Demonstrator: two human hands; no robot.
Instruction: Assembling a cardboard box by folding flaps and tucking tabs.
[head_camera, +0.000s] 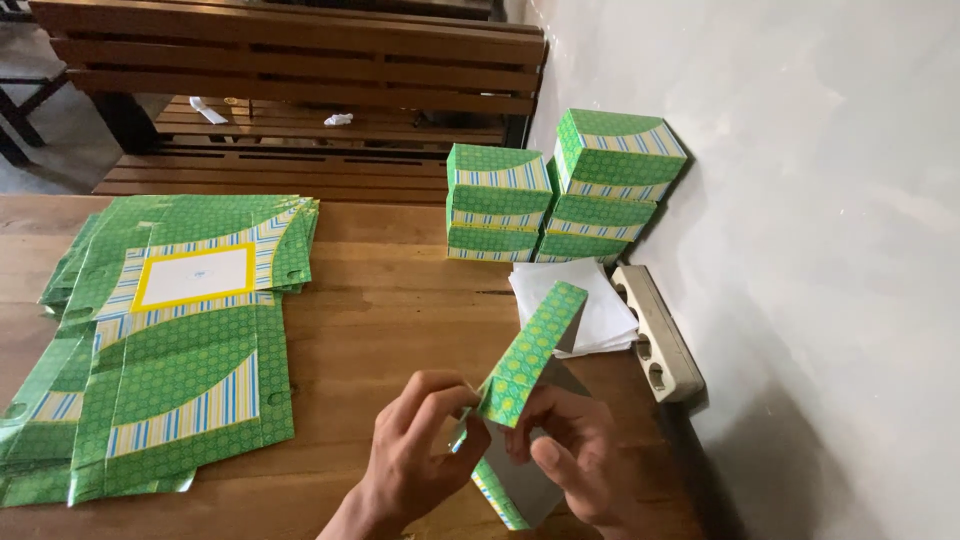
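Observation:
Both my hands hold one green patterned cardboard box blank, partly folded, above the near right part of the wooden table. My left hand pinches its lower left edge with thumb and fingers. My right hand grips the lower right side, where the grey inner face shows. One green flap stands tilted up and away from me.
A pile of flat green box blanks covers the left of the table. Several folded green boxes are stacked at the back right against the wall. White paper sheets and a beige power strip lie beside them. A wooden bench stands behind.

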